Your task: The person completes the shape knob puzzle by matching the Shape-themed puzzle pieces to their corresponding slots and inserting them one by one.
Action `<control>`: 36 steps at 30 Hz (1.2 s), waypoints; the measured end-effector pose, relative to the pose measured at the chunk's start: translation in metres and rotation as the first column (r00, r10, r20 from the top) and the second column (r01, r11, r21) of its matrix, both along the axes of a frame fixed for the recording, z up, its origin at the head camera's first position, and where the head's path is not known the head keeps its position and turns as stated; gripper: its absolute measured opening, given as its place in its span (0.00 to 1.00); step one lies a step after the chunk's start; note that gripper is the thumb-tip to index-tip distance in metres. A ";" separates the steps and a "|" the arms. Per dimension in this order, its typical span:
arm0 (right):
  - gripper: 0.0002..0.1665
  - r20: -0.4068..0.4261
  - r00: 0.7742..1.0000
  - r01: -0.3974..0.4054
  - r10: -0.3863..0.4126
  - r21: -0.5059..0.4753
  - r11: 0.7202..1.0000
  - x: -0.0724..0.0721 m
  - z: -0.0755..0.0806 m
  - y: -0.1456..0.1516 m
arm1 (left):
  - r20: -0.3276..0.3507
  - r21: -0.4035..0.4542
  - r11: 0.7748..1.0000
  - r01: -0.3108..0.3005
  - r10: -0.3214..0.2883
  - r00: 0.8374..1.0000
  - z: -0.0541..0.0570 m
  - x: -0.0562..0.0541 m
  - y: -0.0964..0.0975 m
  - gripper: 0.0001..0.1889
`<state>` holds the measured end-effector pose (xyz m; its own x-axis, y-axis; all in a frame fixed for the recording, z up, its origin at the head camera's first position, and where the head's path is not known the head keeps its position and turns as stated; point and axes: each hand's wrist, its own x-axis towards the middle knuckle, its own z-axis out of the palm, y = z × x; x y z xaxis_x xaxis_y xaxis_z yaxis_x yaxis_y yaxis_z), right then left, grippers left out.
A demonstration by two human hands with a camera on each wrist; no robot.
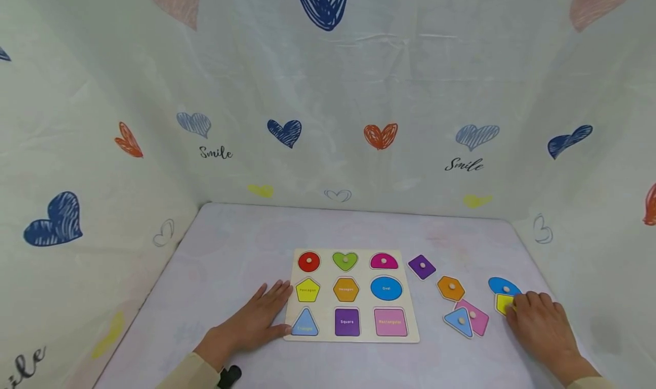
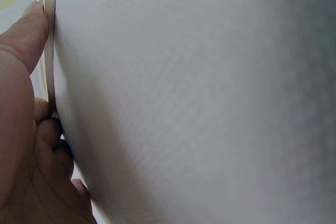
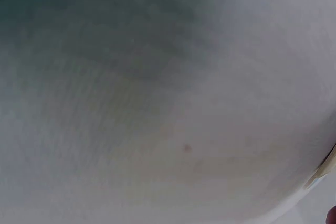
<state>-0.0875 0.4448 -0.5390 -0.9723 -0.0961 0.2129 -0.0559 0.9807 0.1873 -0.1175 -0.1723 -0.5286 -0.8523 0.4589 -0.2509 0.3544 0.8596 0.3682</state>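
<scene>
A wooden shape puzzle board [image 1: 326,315] lies flat on the table. Its red circle [image 1: 309,262], green heart [image 1: 345,261] and magenta half-circle [image 1: 384,261] carry knobs in the top row; printed shapes fill the rows below. My left hand [image 1: 260,315] rests at the board's left edge with extended fingers; the left wrist view shows the thumb [image 2: 32,30] against that edge. On the right, my right hand [image 1: 544,326] pinches a yellow puzzle piece [image 1: 503,303], partly hidden by the fingers. The blue oval piece [image 1: 499,285] lies just behind it.
Right of the board lie a purple square piece [image 1: 421,267] and an orange hexagon piece [image 1: 451,289]. A blue triangle piece [image 1: 458,322] overlaps a pink rectangle piece [image 1: 479,320]. A heart-printed cloth [image 1: 328,81] surrounds the table [image 1: 230,252] at the back and sides.
</scene>
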 end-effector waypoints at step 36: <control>0.22 -0.117 0.980 -0.165 0.161 -0.026 0.986 -0.027 0.011 -0.028 | -0.001 -0.031 1.000 0.002 -0.002 1.000 0.003 0.001 0.000 0.50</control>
